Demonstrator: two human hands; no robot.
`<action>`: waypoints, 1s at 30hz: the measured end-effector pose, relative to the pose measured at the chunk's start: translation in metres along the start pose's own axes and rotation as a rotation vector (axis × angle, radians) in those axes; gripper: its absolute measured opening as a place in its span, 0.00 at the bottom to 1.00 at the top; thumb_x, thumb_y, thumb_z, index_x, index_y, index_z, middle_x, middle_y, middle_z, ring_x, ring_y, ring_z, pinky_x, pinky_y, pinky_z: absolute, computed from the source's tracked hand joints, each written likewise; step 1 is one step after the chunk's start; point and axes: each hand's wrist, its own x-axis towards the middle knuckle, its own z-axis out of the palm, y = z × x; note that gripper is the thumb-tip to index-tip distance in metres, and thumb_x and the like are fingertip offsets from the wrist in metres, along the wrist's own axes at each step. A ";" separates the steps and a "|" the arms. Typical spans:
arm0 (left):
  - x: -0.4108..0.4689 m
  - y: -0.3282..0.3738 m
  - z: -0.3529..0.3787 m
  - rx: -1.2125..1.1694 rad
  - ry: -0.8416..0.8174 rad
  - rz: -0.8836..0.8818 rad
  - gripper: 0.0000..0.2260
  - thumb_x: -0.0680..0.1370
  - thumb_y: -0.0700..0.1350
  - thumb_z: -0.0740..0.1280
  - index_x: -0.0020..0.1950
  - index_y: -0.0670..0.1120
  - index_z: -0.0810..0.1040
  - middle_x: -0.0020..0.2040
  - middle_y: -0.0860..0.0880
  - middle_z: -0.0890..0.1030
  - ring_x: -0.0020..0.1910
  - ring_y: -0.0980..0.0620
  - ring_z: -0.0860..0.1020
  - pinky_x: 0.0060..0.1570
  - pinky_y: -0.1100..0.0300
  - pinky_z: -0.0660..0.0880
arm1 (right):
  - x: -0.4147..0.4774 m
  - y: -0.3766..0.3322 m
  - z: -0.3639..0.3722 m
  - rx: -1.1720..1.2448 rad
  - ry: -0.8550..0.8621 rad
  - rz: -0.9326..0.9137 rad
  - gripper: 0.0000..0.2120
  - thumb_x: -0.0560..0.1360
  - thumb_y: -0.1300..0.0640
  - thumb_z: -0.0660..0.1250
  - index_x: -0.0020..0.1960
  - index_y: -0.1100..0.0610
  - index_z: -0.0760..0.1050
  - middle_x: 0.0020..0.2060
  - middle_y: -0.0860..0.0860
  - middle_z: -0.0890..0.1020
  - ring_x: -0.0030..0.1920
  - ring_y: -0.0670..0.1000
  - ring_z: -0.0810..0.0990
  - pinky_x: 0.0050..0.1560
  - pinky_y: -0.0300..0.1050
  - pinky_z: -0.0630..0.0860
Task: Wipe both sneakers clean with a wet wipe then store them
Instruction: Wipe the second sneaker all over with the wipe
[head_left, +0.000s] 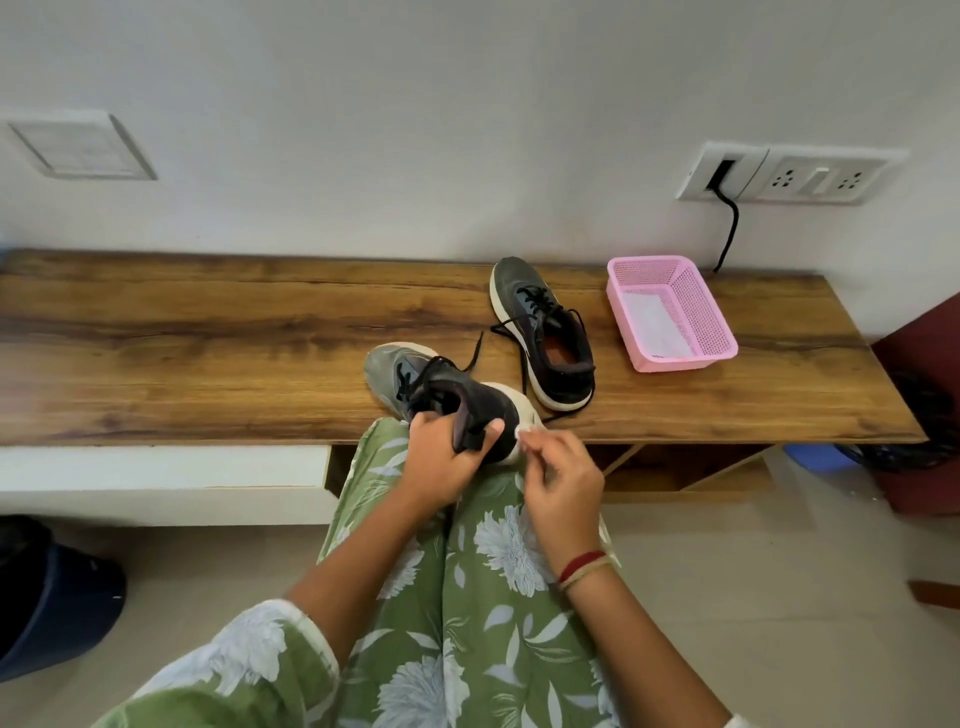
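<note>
Head view: L hand (447, 457) grips near sneaker (410, 382) at the collar, fingers curled at the opening, thumb over the heel tab. The sneaker is tipped on its side, toe end on the bench (208, 338) front edge, heel out over the person's knee. R hand (563, 483) pinches a small white wipe (523, 431) w/ fingertips against the white heel sole; wipe is hard to tell from the sole. Far sneaker (540, 332) stands upright on the bench, laces loose, just behind & right of the near one. Pink basket (701, 312) sits near it on the right, w/ a white sheet (649, 325) inside. Wall socket (789, 174) above, black cable (730, 228) hanging from it.
</note>
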 end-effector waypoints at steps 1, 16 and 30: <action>-0.007 -0.002 -0.003 -0.021 -0.009 -0.019 0.15 0.76 0.61 0.57 0.31 0.58 0.66 0.27 0.61 0.71 0.32 0.55 0.74 0.47 0.48 0.72 | -0.005 0.000 -0.002 -0.005 -0.035 -0.026 0.12 0.71 0.71 0.67 0.48 0.58 0.81 0.44 0.48 0.80 0.45 0.47 0.79 0.48 0.47 0.79; -0.070 -0.014 -0.049 -0.029 -0.132 -0.262 0.12 0.69 0.41 0.65 0.43 0.59 0.75 0.42 0.58 0.78 0.46 0.54 0.76 0.47 0.56 0.74 | 0.034 -0.021 0.048 -0.007 -0.169 0.098 0.08 0.73 0.68 0.65 0.47 0.58 0.80 0.42 0.45 0.76 0.44 0.44 0.75 0.46 0.21 0.65; 0.031 -0.042 -0.034 0.282 -0.134 0.181 0.22 0.77 0.46 0.55 0.71 0.60 0.61 0.71 0.46 0.69 0.71 0.45 0.65 0.65 0.43 0.67 | 0.047 -0.019 0.066 0.308 -0.116 0.370 0.06 0.74 0.66 0.67 0.42 0.56 0.78 0.40 0.50 0.81 0.42 0.47 0.80 0.44 0.36 0.75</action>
